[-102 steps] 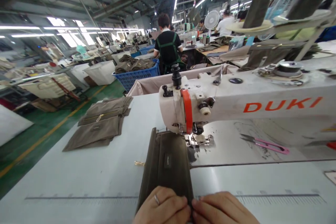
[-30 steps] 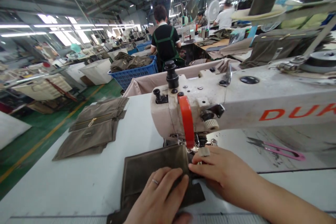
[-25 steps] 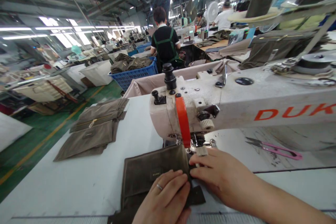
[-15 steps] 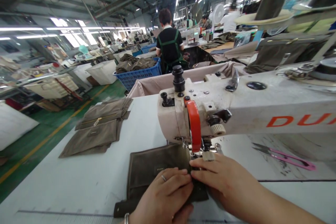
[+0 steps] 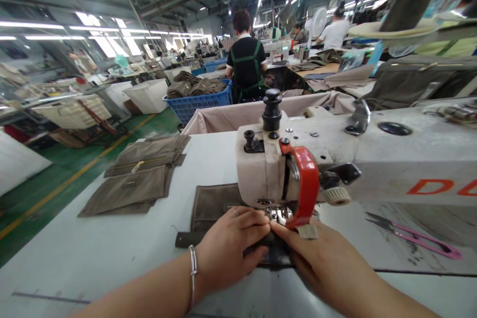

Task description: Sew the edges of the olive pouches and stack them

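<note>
A dark olive fabric panel (image 5: 219,201) lies on the white table under the head of a sewing machine (image 5: 257,169) with a red lever guard (image 5: 306,179). A narrow strip (image 5: 186,239) of the same colour sticks out at its near left. My left hand (image 5: 233,238), wearing a ring and a bracelet, has its fingers bent together on the panel's near part, just left of the presser foot (image 5: 279,214). On the other side, my right hand (image 5: 324,253) rests with stretched fingers, the index tip beside the foot; its thumb is hidden. The needle's tip is also hidden.
A stack of olive zipped pieces (image 5: 137,174) lies at the table's left. Pink-handled thread snips (image 5: 417,238) lie under the machine arm. Behind the table are a cloth-lined bin (image 5: 212,119), a blue crate (image 5: 201,104) of pieces and a person (image 5: 246,59) with their back turned.
The panel has moved away from me, further under the machine head, and both hands have gone with it. The view has shifted slightly, so the machine appears further right.
</note>
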`<state>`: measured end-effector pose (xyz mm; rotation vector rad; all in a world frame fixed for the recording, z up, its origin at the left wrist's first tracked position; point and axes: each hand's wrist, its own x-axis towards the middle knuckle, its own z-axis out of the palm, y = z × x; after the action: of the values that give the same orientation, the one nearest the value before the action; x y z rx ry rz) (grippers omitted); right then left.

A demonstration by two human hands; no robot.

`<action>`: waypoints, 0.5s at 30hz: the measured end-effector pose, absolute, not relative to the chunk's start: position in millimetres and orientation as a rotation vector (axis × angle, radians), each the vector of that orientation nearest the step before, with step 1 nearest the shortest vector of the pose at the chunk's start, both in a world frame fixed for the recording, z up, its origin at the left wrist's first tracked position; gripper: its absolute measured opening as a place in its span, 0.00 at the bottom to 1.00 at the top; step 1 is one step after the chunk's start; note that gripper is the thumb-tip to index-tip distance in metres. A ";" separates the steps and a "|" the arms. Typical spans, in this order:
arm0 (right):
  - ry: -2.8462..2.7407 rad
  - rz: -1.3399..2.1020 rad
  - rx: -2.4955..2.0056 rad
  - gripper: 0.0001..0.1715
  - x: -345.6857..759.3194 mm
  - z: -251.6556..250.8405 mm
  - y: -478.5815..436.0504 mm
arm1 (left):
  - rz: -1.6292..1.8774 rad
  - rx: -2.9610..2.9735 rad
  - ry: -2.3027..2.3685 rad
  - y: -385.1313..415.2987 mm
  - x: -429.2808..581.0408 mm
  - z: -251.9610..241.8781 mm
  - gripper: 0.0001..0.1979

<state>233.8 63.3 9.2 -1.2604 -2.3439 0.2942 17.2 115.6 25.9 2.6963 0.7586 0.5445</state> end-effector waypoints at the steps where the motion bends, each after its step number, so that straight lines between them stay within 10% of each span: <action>1: -2.331 0.292 -1.255 0.24 234.0 9.7 63.4 | 0.521 2.706 0.742 118.3 16.1 25.5 0.16; 15: -2.189 0.096 -1.434 0.09 242.5 14.6 66.8 | 0.826 2.836 0.660 113.7 14.8 20.0 0.09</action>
<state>242.5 66.8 14.6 -1.4344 -2.1892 0.0961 14.8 113.7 20.0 2.8355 0.6598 0.8263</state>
